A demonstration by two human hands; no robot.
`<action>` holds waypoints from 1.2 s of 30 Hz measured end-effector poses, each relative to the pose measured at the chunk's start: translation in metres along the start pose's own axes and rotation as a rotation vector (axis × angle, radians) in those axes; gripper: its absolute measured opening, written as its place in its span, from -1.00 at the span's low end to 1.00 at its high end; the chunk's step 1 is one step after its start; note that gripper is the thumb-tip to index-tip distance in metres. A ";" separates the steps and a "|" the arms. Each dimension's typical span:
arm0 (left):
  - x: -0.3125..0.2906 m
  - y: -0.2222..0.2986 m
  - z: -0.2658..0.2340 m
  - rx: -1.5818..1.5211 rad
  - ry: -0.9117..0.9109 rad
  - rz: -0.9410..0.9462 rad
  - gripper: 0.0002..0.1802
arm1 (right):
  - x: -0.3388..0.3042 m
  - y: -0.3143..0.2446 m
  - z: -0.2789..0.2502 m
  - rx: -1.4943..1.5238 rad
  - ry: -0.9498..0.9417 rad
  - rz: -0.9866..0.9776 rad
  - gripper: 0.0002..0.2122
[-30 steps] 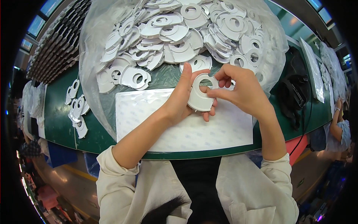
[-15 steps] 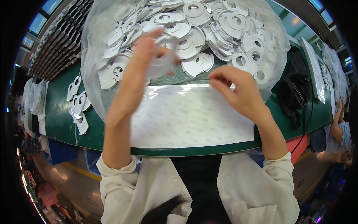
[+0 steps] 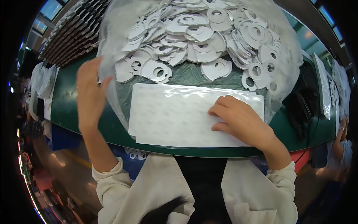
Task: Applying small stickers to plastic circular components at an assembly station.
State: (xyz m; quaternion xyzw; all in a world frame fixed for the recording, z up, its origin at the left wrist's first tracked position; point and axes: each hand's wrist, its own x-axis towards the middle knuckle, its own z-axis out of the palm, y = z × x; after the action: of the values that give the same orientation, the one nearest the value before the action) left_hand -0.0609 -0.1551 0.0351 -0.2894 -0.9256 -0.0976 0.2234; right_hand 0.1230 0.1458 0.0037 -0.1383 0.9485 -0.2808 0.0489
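Observation:
My left hand [image 3: 90,93] is raised at the left edge of the clear plastic bag [image 3: 109,22]. Its thumb and fingers stand apart, and no held part shows between them. My right hand [image 3: 238,119] lies on the right half of a glossy white sheet [image 3: 171,115], fingers loosely bent and thumb apart. Other sheets peep out under that sheet's edges. Beyond it, a heap of flat white plastic parts [image 3: 201,50] with round holes lies on the spread-out bag. One loose part [image 3: 156,71] sits at the heap's near edge.
A stack of dark trays [image 3: 72,33] stands at the far left of the green table [image 3: 69,100]. On the right lie a black bag [image 3: 304,102] and a white panel [image 3: 322,86]. Another person's arm [image 3: 338,138] shows at the far right.
My left hand has moved left, away from the heap; the blurred white part it held no longer shows. My right hand has come down onto the sheet. The view has shifted slightly.

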 end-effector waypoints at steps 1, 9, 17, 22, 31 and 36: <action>0.006 0.015 0.007 -0.100 -0.062 0.098 -0.41 | -0.001 0.001 -0.001 0.000 -0.002 -0.003 -0.69; 0.029 0.044 0.055 -0.337 -0.368 0.342 -0.31 | 0.006 0.006 -0.007 0.087 -0.044 -0.004 -0.69; 0.054 0.051 0.047 -0.288 -0.510 0.337 -0.36 | 0.006 0.008 -0.006 0.120 -0.132 0.054 -0.72; 0.047 0.106 0.046 -1.277 -0.333 0.028 -0.40 | 0.004 0.007 -0.002 0.090 -0.093 0.025 -0.73; 0.007 0.184 0.100 -2.558 -0.899 -0.817 -0.64 | -0.002 0.008 -0.003 -0.031 -0.012 -0.094 -0.74; 0.012 0.184 0.104 -2.425 -0.890 -0.792 -0.40 | -0.001 0.014 0.000 -0.020 0.038 -0.115 -0.75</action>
State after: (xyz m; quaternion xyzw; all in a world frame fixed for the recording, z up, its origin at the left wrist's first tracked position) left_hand -0.0001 0.0326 -0.0415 -0.0252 -0.2709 -0.8029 -0.5305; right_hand 0.1212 0.1570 -0.0039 -0.1879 0.9425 -0.2762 0.0133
